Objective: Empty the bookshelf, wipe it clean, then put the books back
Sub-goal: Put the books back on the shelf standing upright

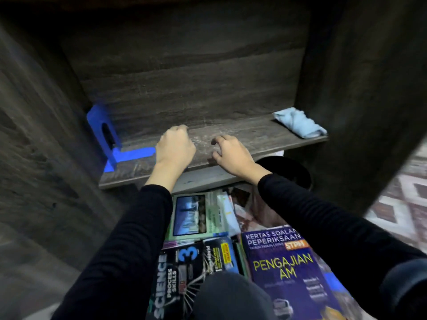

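The left hand [175, 147] hangs over the front half of the shelf board [231, 132], seen from the back, its fingers folded under into a fist; nothing shows in its grip. The right hand [231, 154] is just beside it, over the board's front edge, with fingers bent and spread like a claw, their tips down toward the wood and holding nothing. Whether either hand touches the board cannot be told. Both arms wear black sleeves [129, 239].

On the board's left end a blue bookend [104, 132] stands upright against the side wall of the bookshelf [34, 135], its flat foot reaching along the board toward the left hand. On the board's right end, well apart from the hands, lies a crumpled light blue cloth [299, 122]. Between them the board is bare, scuffed wood.

Below the board's front edge, the books [284, 269] lie in loose flat piles between the person's arms, covers up. Under the board's right part sits a round black thing [288, 169], too dark to make out. Right of the bookshelf, a patterned floor [406, 199] shows.
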The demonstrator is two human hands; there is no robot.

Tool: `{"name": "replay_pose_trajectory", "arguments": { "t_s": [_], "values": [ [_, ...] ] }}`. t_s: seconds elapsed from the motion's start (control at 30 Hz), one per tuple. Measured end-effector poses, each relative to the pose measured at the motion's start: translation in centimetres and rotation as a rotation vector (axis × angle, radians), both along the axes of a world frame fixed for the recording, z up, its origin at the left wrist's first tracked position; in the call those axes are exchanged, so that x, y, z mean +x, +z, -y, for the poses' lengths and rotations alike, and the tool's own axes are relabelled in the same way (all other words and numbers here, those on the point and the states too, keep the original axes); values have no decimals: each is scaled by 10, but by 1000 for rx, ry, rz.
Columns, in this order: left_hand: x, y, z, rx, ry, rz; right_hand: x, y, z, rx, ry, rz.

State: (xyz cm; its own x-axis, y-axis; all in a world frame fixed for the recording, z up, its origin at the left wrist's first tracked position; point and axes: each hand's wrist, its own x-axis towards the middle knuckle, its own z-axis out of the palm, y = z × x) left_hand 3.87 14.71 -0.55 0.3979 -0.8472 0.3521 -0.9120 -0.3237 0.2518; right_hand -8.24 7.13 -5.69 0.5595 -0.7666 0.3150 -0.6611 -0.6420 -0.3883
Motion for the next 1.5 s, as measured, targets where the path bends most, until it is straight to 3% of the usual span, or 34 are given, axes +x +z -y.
{"name": "replay_pose_trajectory", "arguments": {
  "t_s": [0.37,0.6,0.87,1.13,1.33,1.5],
  "values": [
    [-109,-80,14,391,-186,-13,-125,-72,-12,131,-206,-8],
    [-152,-163,15,645,-262,-86,-181,-156,-15,372,-326,-151],
    [-154,-256,-1,849,-179,-287,-227,-239,-26,675,-449,-293],
    [-139,-327,-8,805,0,-705,-255,-305,-38,1062,-677,-83],
    [-144,-365,7,699,162,-857,-250,-340,-32,1126,-686,147],
    [-147,-372,18,564,325,-885,-234,-327,-22,1116,-735,232]
  ]
}}
